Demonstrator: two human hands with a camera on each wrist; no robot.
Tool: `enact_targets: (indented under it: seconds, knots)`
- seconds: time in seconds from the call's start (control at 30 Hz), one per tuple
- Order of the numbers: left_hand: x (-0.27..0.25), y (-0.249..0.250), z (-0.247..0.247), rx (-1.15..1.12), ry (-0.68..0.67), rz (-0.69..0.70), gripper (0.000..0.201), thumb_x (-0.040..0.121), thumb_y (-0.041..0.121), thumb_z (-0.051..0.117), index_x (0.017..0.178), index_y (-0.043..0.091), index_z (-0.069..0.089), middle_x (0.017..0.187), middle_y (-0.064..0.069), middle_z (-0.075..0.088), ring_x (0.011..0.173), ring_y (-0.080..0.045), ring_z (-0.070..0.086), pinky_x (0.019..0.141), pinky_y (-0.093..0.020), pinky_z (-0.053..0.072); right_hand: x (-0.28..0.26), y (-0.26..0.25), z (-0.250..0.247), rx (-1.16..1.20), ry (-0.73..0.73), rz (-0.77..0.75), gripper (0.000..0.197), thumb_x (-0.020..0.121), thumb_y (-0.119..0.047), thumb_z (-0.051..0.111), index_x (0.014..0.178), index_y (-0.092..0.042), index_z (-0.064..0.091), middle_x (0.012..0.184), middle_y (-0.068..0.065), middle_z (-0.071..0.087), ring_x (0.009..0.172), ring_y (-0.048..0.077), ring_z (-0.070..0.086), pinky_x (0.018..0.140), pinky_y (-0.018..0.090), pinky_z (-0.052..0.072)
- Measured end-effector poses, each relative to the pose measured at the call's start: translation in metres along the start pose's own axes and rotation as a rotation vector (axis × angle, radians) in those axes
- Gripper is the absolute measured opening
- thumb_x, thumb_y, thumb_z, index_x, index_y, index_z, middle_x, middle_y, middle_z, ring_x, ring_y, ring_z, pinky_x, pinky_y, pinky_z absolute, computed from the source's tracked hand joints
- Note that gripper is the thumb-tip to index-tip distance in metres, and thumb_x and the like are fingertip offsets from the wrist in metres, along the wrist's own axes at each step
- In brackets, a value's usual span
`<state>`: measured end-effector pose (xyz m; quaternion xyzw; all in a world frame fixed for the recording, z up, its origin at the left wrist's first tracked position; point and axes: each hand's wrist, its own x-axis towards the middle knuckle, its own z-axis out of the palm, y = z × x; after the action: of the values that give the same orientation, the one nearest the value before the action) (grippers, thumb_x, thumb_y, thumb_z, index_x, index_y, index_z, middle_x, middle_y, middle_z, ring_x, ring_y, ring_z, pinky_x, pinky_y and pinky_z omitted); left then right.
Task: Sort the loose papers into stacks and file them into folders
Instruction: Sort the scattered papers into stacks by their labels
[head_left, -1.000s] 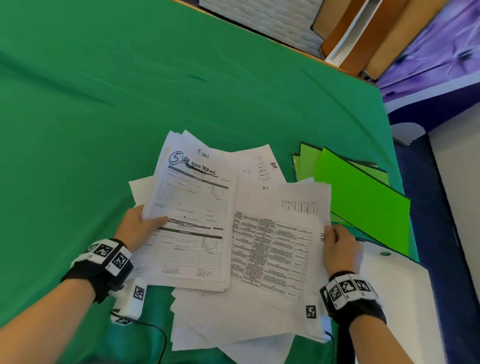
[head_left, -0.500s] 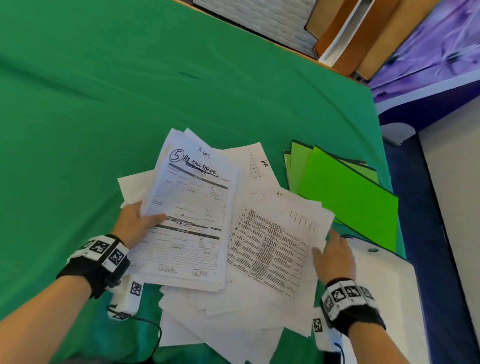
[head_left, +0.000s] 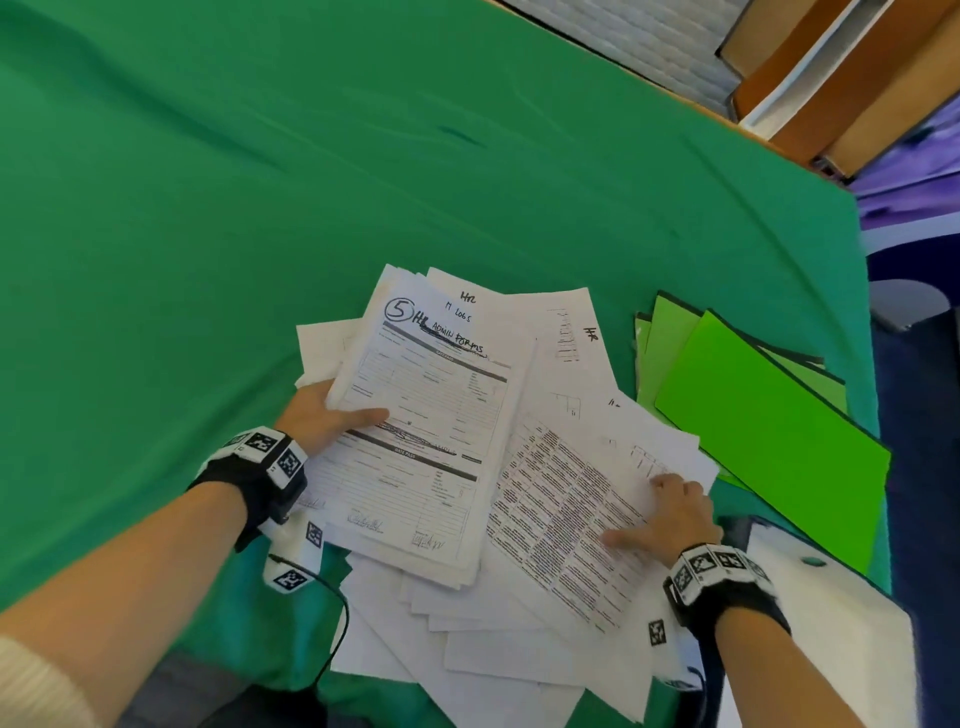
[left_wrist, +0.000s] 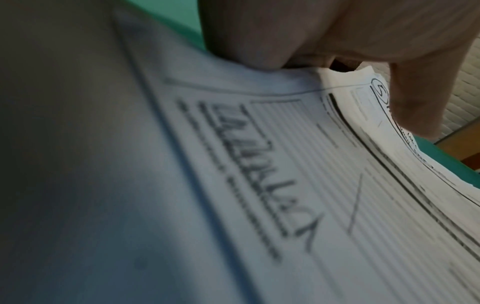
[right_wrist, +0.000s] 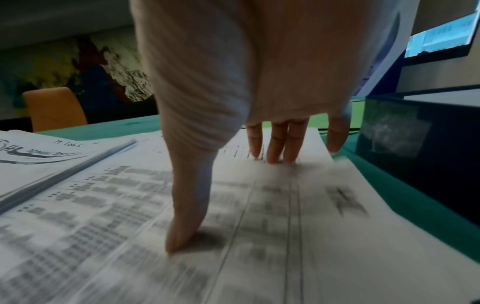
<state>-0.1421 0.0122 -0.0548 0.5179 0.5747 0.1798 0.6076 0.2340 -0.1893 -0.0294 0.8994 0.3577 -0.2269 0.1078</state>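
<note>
A loose heap of white papers (head_left: 498, 634) lies on the green cloth. My left hand (head_left: 332, 415) grips a thick stack of forms (head_left: 431, 436) marked "5 ADMIN FORMS", thumb on top, fingers hidden beneath; the thumb (left_wrist: 415, 102) shows on that stack (left_wrist: 311, 185) in the left wrist view. My right hand (head_left: 665, 514) presses flat on a densely printed sheet (head_left: 561, 514), fingers straight (right_wrist: 275, 144), thumb spread on the sheet (right_wrist: 130, 205). Green folders (head_left: 769, 431) lie fanned to the right of the heap.
The green cloth (head_left: 260, 182) covers the table far and left of the papers. A white folder or pad (head_left: 831, 639) lies at the near right by the table's edge. A dark box (right_wrist: 420, 144) stands right of my right hand. Wooden furniture (head_left: 841, 78) stands beyond.
My right hand has slid leftward onto the printed sheet, which has turned and shifted with it. The left hand keeps its hold on the forms stack.
</note>
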Motion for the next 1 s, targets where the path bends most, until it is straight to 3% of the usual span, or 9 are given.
enact_targets:
  seconds: [0.1,0.23,0.33,0.5,0.6,0.67,0.8,0.9,1.0]
  knots:
    - [0.001,0.001,0.0,-0.006,-0.002,0.003,0.038,0.076,0.026,0.081,0.111,0.024,0.067,0.107,0.0,0.07,0.098,-0.019,0.066,0.087,-0.034,0.048,0.0,0.005,-0.002,-0.031,-0.144,-0.055,0.086,0.04,-0.075,0.079,0.102,-0.026,0.046,0.105,-0.003,0.055,0.105,0.023,0.051,0.092,0.04,0.046]
    - [0.002,0.0,-0.001,-0.037,-0.005,-0.006,0.026,0.08,0.028,0.078,0.103,0.03,0.066,0.105,0.002,0.071,0.096,-0.016,0.067,0.089,-0.035,0.049,-0.011,0.011,-0.007,0.071,-0.225,-0.134,0.053,0.08,-0.041,0.074,0.122,-0.013,0.057,0.125,0.005,0.06,0.111,0.022,0.057,0.096,0.03,0.044]
    - [0.003,-0.001,-0.002,-0.063,-0.019,-0.008,0.025,0.083,0.031,0.075,0.107,0.027,0.067,0.109,0.001,0.071,0.099,-0.016,0.067,0.09,-0.035,0.048,-0.03,0.011,-0.036,0.019,0.01,-0.123,0.023,0.091,-0.023,0.061,0.111,-0.012,0.065,0.114,0.014,0.067,0.101,0.029,0.062,0.086,0.035,0.047]
    - [0.001,0.003,-0.002,-0.042,-0.048,-0.003,0.05,0.086,0.047,0.065,0.128,0.021,0.061,0.116,0.004,0.066,0.101,-0.013,0.062,0.094,-0.032,0.042,-0.064,0.008,-0.116,0.223,0.565,-0.107,0.029,0.095,-0.019,0.056,0.116,-0.001,0.063,0.106,0.03,0.065,0.096,0.044,0.061,0.083,0.046,0.046]
    - [0.002,0.007,-0.005,0.016,-0.054,-0.034,0.069,0.081,0.066,0.055,0.132,0.02,0.057,0.114,0.001,0.062,0.098,-0.019,0.056,0.084,-0.029,0.041,-0.074,0.01,-0.148,0.433,0.649,-0.23,0.035,0.09,-0.04,0.052,0.112,-0.016,0.063,0.101,0.019,0.067,0.093,0.037,0.06,0.079,0.037,0.048]
    - [0.002,0.01,-0.007,0.092,-0.065,-0.059,0.09,0.073,0.084,0.046,0.133,0.017,0.056,0.103,0.0,0.059,0.089,-0.02,0.053,0.072,-0.025,0.038,-0.081,-0.001,-0.16,0.529,0.6,-0.376,0.018,0.094,-0.035,0.057,0.105,-0.023,0.063,0.093,0.004,0.068,0.085,0.022,0.061,0.071,0.029,0.046]
    - [0.006,0.012,-0.009,0.112,-0.07,-0.101,0.08,0.088,0.073,0.034,0.137,0.012,0.051,0.133,-0.007,0.053,0.121,-0.025,0.049,0.095,-0.027,0.029,-0.087,-0.042,-0.152,0.43,0.285,-0.651,0.005,0.093,-0.031,0.059,0.092,-0.033,0.064,0.086,-0.02,0.067,0.077,-0.003,0.059,0.065,0.012,0.043]
    - [0.003,0.013,-0.016,-0.032,-0.138,-0.078,0.087,0.063,0.096,0.033,0.116,0.031,0.058,0.128,0.005,0.057,0.12,-0.017,0.052,0.109,-0.031,0.031,-0.07,-0.067,-0.123,0.017,0.182,-0.648,0.009,0.095,-0.029,0.057,0.095,-0.032,0.065,0.085,-0.018,0.062,0.09,0.015,0.056,0.078,0.036,0.044]
    - [0.006,0.005,-0.018,-0.099,-0.207,-0.055,0.101,0.045,0.103,0.04,0.115,0.034,0.062,0.129,0.008,0.062,0.121,-0.017,0.056,0.115,-0.042,0.033,-0.057,-0.107,-0.099,-0.34,0.369,-0.63,0.009,0.089,-0.026,0.064,0.096,-0.029,0.069,0.101,-0.006,0.063,0.109,0.027,0.051,0.101,0.062,0.032]
